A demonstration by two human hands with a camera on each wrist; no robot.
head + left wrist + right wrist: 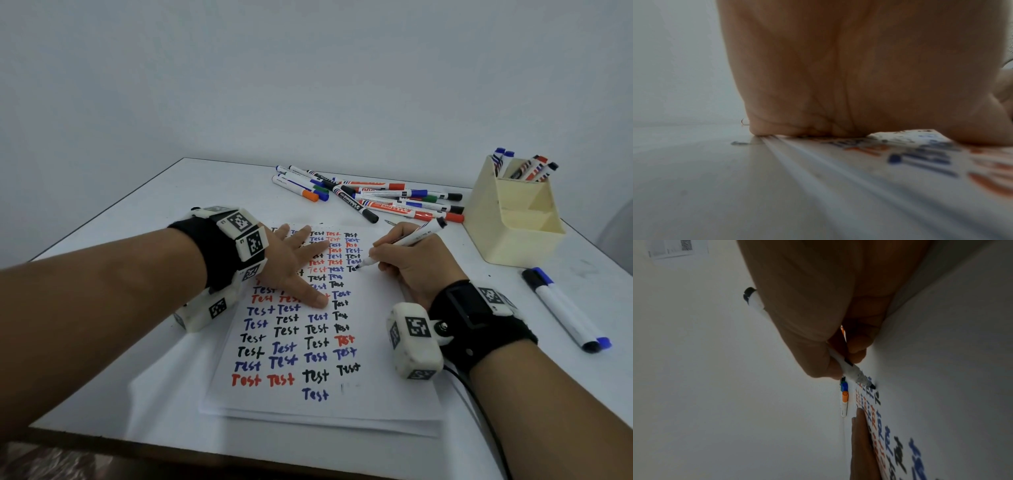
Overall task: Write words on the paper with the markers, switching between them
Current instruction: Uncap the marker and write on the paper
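A white paper sheet (pixel 376 342) on a small stack lies in the middle of the table, filled with rows of "Test" in black, blue and red. My right hand (pixel 407 263) grips a white black-tipped marker (pixel 404 241), its tip touching the paper at a half-written black word in the right column. In the right wrist view the marker (pixel 851 369) sits pinched between thumb and fingers, tip on the paper (pixel 941 386). My left hand (pixel 294 263) lies flat with spread fingers on the upper left of the sheet. Its palm (pixel 859 73) fills the left wrist view over the paper (pixel 900 162).
A pile of several capped markers (pixel 370 197) lies behind the paper. A cream pen holder (pixel 513 212) with more markers stands at the back right. A blue marker (pixel 565 308) with its cap off lies at the right. The table's front edge (pixel 171 442) is near.
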